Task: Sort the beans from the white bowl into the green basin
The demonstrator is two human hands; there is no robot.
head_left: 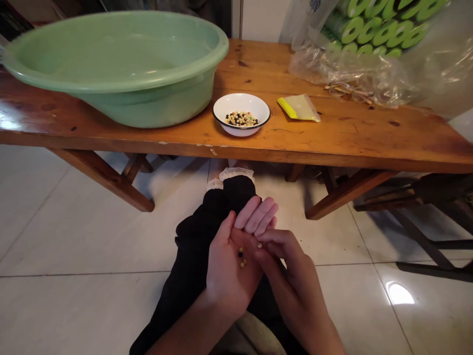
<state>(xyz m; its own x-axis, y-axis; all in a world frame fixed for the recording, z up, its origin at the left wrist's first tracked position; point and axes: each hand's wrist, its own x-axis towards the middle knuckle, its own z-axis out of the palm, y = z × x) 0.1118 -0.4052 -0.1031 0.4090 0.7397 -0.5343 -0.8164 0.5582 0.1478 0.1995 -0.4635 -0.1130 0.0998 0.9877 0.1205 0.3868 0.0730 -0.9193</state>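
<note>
My left hand (236,261) is palm up above my lap, cupped, with its fingers slightly curled. Several small round beads (242,264), pale yellow and one black, lie in its palm. Over that palm, my right hand (291,271) pinches a single pale bead (259,245) between thumb and index finger. On the bench ahead stands a white bowl (242,101) with a dark rim. More mixed beads (242,119), mostly cream and black with a few coloured ones, cover its bottom.
The wooden bench (254,148) spans the view. A big green basin (148,106) stands on its left. Right of the bowl lies a small clear packet (301,106) with a yellow edge. Clear plastic wrapping (351,74) with green-ended rolls and glasses (349,90) are farther right.
</note>
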